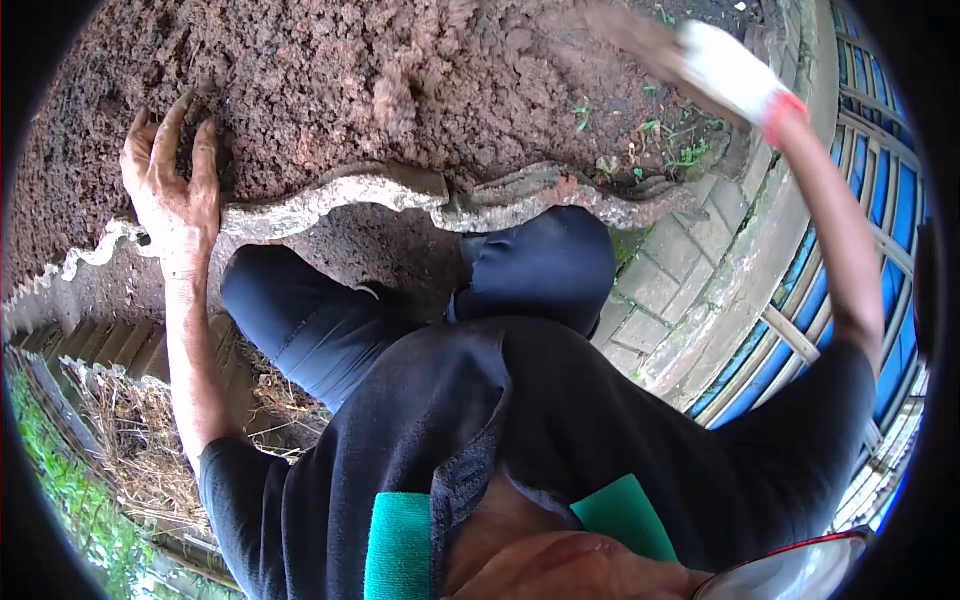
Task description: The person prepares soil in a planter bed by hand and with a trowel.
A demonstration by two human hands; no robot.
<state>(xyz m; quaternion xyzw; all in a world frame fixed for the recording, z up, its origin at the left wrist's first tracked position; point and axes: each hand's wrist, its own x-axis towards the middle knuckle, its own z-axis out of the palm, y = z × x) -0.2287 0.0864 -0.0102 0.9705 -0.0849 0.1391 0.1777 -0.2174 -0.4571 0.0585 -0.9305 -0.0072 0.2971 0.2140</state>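
My left hand (178, 190) is bare and smeared with soil. Its fingers are spread over the edge of the dark, crumbly soil (300, 90), the palm at the wavy, pale-topped edging (360, 190) that borders the bed. My right hand (735, 75), in a white glove with a red cuff, is raised at the upper right above the bed. It is closed around a brown, elongated thing (640, 40) smeared by motion; I cannot tell what it is. Loose clods lie in the bed, and small green weeds (690, 152) grow near its right end.
My bent knees (540, 265) in dark trousers are against the near side of the edging. Paving bricks (665, 265) and a concrete kerb (720, 290) run along the right, beside a slatted fence with blue behind it (885, 200). Dry straw (135, 430) lies at the lower left.
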